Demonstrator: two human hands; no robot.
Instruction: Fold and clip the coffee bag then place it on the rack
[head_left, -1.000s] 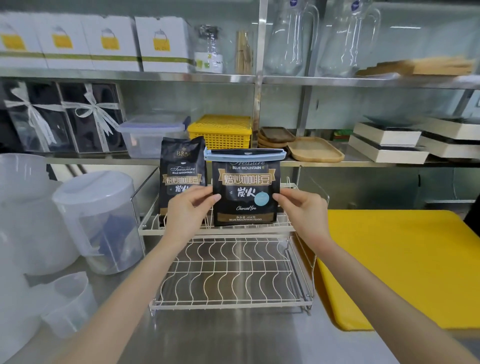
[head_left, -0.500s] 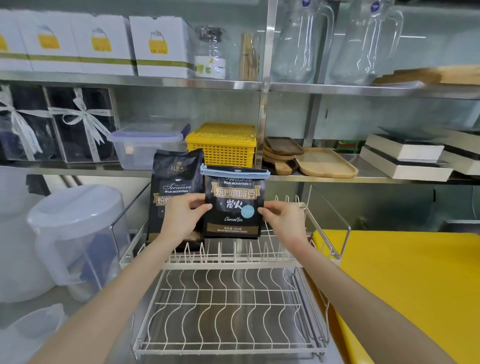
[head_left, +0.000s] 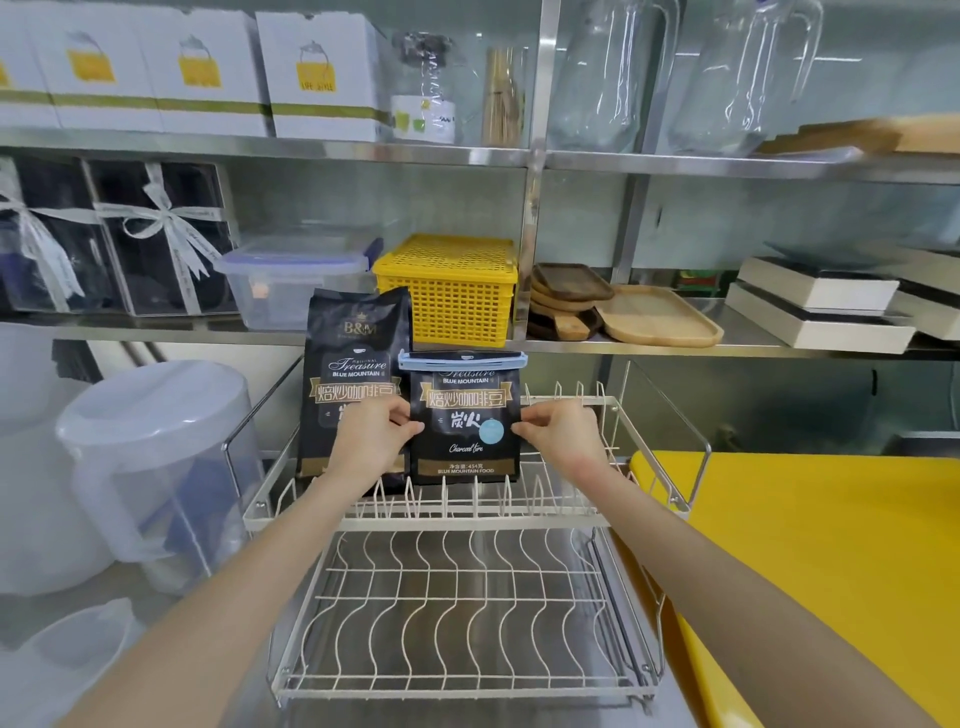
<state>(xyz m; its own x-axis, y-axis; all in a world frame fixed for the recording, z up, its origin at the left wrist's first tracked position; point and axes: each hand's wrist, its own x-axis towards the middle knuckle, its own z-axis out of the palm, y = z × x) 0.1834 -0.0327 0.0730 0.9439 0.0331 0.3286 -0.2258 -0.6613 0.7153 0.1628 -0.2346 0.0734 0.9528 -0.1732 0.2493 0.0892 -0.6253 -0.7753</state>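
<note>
- Two hands hold one coffee bag (head_left: 464, 421) upright over the upper tier of the wire rack (head_left: 467, 519); the left hand (head_left: 371, 441) pinches its left edge, the right hand (head_left: 558, 434) its right edge, fingers narrow and closed on the foil at mid-height.
- Above the fingers, the bag's top is folded down and shut under a pale blue clip (head_left: 462, 360) that spans its full width; folding and clipping therefore appear complete.
- Below the fingers, the bag's bottom edge sits at the level of the rack's upright prongs; whether it rests on the wires or hangs just above them cannot be told.
- Just outside the left fingers, partly hidden by that hand, a second, unclipped coffee bag (head_left: 353, 374) stands on the same tier, close beside or touching the held one.
- Beyond the right fingers, the rest of the upper tier is unoccupied; the lower tier, nearer the viewer, also carries nothing.
- Remaining, by judgement: settle the bag between the prongs, confirm that it stands unaided, and release both hands.
- Right of the rack, a yellow board (head_left: 831, 545) lies on the steel surface (head_left: 467, 714).
</note>
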